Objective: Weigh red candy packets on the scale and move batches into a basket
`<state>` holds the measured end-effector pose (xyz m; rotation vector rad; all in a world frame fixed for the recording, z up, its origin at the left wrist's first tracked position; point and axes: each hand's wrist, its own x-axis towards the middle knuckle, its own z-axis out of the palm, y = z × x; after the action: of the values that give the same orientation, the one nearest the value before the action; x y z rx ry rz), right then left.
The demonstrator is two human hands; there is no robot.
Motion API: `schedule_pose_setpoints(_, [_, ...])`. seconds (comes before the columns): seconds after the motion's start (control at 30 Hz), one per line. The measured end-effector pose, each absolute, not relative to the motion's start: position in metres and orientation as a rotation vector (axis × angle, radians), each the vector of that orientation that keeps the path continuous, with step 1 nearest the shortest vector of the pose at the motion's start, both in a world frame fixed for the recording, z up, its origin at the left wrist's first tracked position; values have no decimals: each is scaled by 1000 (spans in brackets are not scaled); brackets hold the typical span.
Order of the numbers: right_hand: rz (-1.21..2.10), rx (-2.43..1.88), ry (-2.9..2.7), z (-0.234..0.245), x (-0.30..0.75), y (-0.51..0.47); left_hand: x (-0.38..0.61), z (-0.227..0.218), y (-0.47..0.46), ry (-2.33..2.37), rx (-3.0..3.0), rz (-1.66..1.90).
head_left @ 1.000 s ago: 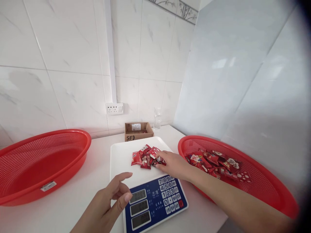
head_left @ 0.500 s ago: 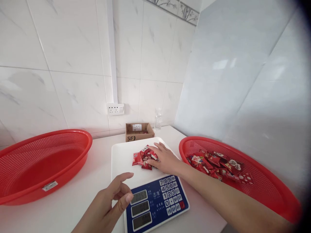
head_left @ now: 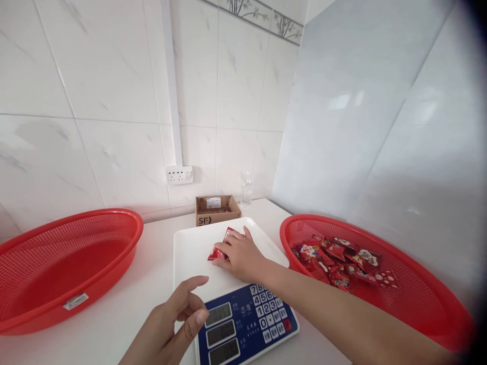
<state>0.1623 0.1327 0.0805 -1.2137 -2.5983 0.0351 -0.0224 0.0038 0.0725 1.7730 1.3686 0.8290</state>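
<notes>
Small red snack packets point(head_left: 216, 253) lie on the white pan point(head_left: 190, 258) of a digital scale point(head_left: 251, 319). My right hand point(head_left: 241, 256) is on top of them, fingers curled over the pile and thumb at its near side. Most of the packets are hidden under that palm; red wrapper edges show at the left and above the fingers. My left hand point(head_left: 177, 317) hovers at the left edge of the blue display panel, holding nothing, its thumb and index finger apart.
A red basket point(head_left: 380, 228) holding several red packets stands on the right. Another red basket point(head_left: 129, 223) stands at the left. Behind the scale are a cardboard box point(head_left: 218, 217) and a clear bottle point(head_left: 246, 190), near the tiled wall.
My right hand has moved slightly left and closer over the packets, its fingers curling in, so fewer packets show. My left hand has stayed nearly still.
</notes>
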Motion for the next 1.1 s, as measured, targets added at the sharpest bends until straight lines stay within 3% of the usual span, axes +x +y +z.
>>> schedule_pose_setpoints(0.23, [-52, -1353, -2527, 91, 164, 136, -22, 72, 4, 1355, 1786, 847])
schedule_pose_setpoints(0.8, [470, -1329, -2341, 68, 197, 175, -23, 71, 5, 1369, 1811, 855])
schedule_pose_setpoints(1.1, [713, -1253, -2769, 98, 232, 162, -20, 73, 6, 1368, 1788, 844])
